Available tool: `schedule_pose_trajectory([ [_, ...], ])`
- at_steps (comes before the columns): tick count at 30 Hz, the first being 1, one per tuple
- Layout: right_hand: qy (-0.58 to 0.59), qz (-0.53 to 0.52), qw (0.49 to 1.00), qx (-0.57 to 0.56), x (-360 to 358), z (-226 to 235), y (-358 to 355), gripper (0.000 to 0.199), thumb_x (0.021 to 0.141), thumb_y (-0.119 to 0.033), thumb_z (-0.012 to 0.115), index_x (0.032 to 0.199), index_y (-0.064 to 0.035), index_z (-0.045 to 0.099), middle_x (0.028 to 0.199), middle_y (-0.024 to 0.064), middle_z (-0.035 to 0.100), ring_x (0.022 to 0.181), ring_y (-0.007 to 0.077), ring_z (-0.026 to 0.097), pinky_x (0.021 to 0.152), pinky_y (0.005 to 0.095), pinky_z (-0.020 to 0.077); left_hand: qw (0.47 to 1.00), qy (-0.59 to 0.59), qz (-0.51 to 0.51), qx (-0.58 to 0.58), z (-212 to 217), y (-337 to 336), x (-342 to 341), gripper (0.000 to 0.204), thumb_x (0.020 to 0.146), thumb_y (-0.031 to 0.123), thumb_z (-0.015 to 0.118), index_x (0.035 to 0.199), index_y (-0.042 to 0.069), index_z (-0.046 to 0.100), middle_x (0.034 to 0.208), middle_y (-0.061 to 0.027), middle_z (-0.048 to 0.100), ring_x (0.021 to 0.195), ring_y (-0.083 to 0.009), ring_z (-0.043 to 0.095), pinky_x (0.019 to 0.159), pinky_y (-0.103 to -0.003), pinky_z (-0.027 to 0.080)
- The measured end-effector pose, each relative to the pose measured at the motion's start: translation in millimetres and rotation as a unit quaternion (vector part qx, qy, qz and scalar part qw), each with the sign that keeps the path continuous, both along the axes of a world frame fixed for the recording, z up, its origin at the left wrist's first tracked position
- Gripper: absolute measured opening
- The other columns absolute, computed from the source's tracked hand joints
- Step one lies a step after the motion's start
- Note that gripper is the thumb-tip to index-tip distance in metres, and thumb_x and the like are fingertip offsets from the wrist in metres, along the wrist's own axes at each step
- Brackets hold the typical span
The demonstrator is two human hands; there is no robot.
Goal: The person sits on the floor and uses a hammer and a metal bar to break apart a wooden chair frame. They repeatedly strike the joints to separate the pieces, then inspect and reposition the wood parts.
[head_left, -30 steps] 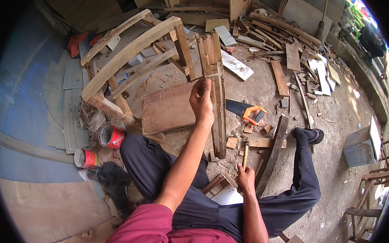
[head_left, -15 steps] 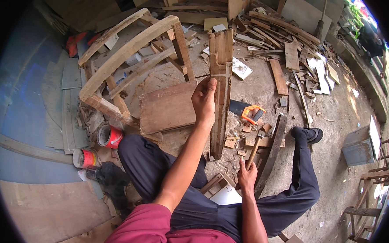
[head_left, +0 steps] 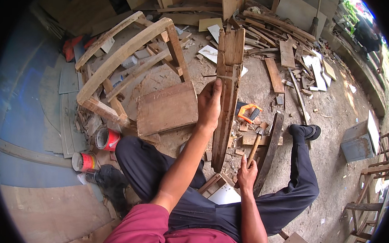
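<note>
head view shows left hand (head_left: 210,105) closed on timber (head_left: 228,101), right hand (head_left: 246,175) closed around hammer (head_left: 255,146).

Out left, a curved brown wooden frame (head_left: 130,44); nearer in, two red cylindrical tins (head_left: 113,140) lie tipped, mouths leftward! A black-bladed, orange-handled saw (head_left: 243,110) rests on the dusty grey floor (head_left: 336,111), and over right sits a grey box-shaped container (head_left: 358,147).
</note>
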State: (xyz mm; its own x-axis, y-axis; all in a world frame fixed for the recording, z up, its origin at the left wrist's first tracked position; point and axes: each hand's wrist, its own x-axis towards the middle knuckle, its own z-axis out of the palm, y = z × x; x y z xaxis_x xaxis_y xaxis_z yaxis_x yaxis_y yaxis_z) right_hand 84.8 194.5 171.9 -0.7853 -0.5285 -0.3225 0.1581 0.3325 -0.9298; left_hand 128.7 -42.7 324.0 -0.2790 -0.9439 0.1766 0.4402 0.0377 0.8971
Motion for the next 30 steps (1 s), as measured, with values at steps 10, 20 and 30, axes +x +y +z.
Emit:
schedule_pose_trajectory([
  [10,0.002,-0.021,1.0,-0.015,-4,-9,-2,0.04,0.1,-0.038,0.061,0.083,-0.0024,0.055,0.062,-0.0032,0.046,0.054,0.006,0.039,0.047,0.0282,0.032,1.0,-0.013,-0.018,0.008,-1,0,-2,0.045,0.102,0.044,0.058,0.102,0.0,0.068,0.089,0.0018,0.064,0.08,-0.0049,0.049,0.074,-0.022,0.041],
  [20,0.017,-0.008,1.0,-0.011,-6,-15,-2,0.044,0.098,-0.044,0.063,0.085,-0.002,0.056,0.062,-0.0028,0.047,0.054,0.0071,0.04,0.048,0.0284,0.0327,0.99,0.053,-0.097,0.09,10,-4,8,0.044,0.1,0.045,0.059,0.114,0.003,0.065,0.102,-0.0033,0.069,0.091,-0.0108,0.063,0.083,-0.028,0.05],
  [30,-0.066,0.004,0.997,-0.04,-2,2,-3,0.039,0.097,-0.041,0.066,0.086,-0.0058,0.053,0.062,-0.0029,0.049,0.049,0.0058,0.049,0.042,0.0242,0.0382,1.0,0.024,-0.005,0.018,-6,-4,-2,0.034,0.093,0.032,0.074,0.108,0.004,0.063,0.092,0.0027,0.063,0.08,-0.003,0.051,0.073,-0.018,0.04],
])
